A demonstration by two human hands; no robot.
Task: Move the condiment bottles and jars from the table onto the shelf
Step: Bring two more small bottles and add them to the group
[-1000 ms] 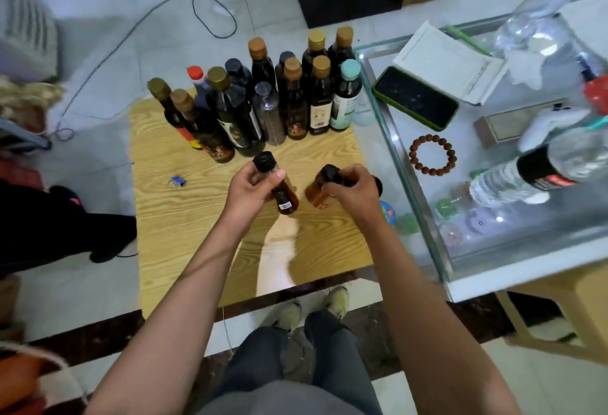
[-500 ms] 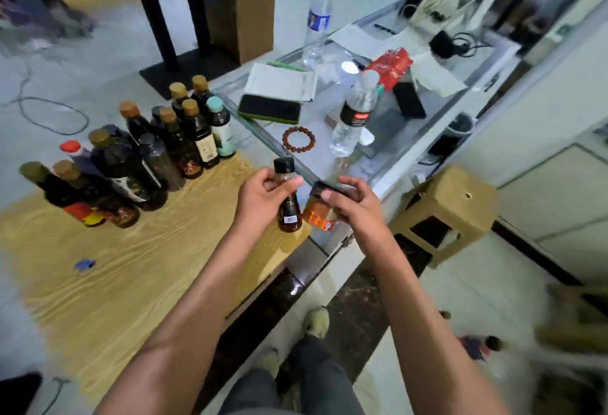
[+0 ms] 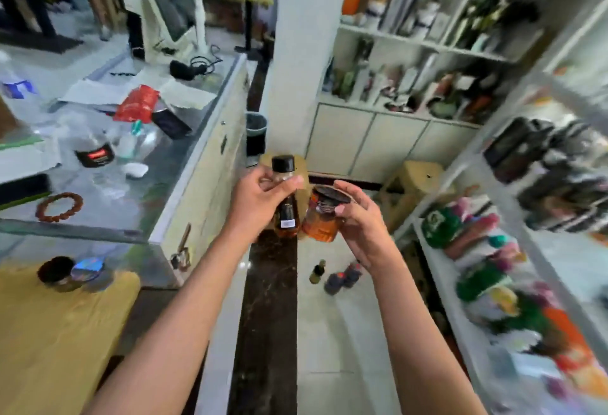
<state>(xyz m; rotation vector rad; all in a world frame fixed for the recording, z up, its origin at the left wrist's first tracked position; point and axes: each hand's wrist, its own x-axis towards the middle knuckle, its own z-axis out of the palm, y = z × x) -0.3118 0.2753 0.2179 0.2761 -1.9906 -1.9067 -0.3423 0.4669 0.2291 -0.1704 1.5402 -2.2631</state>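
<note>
amber bottle (image 3: 285, 204) in left hand (image 3: 260, 204), one orange jar (image 3: 320, 217) in right hand (image 3: 362, 222)

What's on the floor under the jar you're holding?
Small dark bottles stand on the floor below the orange jar in the right hand. Blur hides their number and labels.

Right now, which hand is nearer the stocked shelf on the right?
Right. The right hand, holding the jar, is closer to the shelf; the left hand, holding the bottle, is farther away.

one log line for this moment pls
phase: carrying | left hand: holds small dark bottle | right hand: holds orange jar | facing: white shelf | placed: not yet
</note>
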